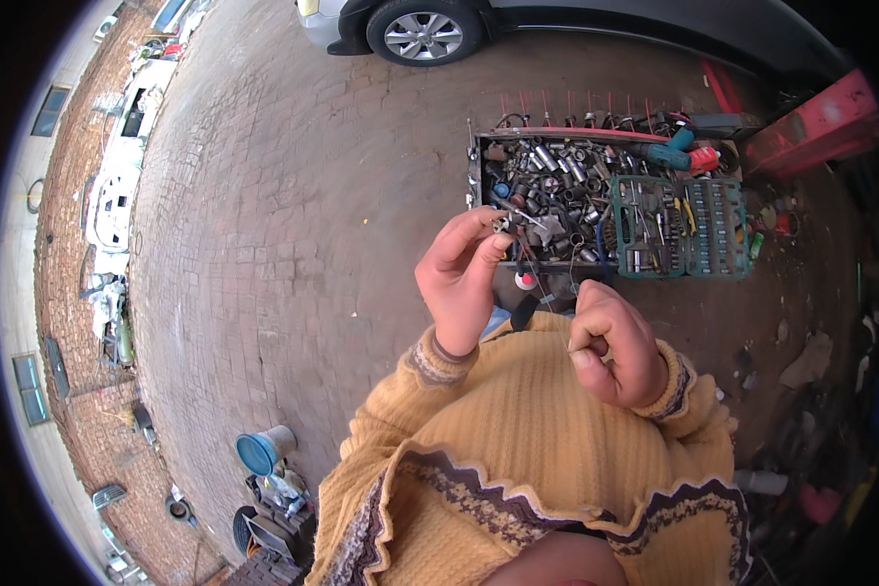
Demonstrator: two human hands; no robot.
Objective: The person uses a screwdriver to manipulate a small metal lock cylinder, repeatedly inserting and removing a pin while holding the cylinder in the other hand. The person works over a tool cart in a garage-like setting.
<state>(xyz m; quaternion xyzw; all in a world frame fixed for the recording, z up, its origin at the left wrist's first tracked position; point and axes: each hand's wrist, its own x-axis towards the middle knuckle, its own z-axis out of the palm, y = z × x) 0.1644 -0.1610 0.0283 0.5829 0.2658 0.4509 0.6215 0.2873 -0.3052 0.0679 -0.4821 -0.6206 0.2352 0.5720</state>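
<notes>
My left hand (462,283) is raised in front of my chest, thumb and forefinger pinching a small metal part (502,226) whose exact kind is too small to make out. Beside it, to the right and a little lower, my right hand (617,347) is closed with curled fingers; whatever lies in them is hidden. Thin wire-like strands show between the two hands. Just beyond them is a metal tray (475,176) heaped with sockets and loose metal parts (547,161). A green socket case (698,273) lies opened over the tray's right side.
A teal power tool (666,154) and a red can (703,159) rest at the tray's far right. A white bottle with a red cap (525,281) is at its near edge. A car (596,18) stands beyond, a red post (811,127) right, a blue bucket (261,453) lower left.
</notes>
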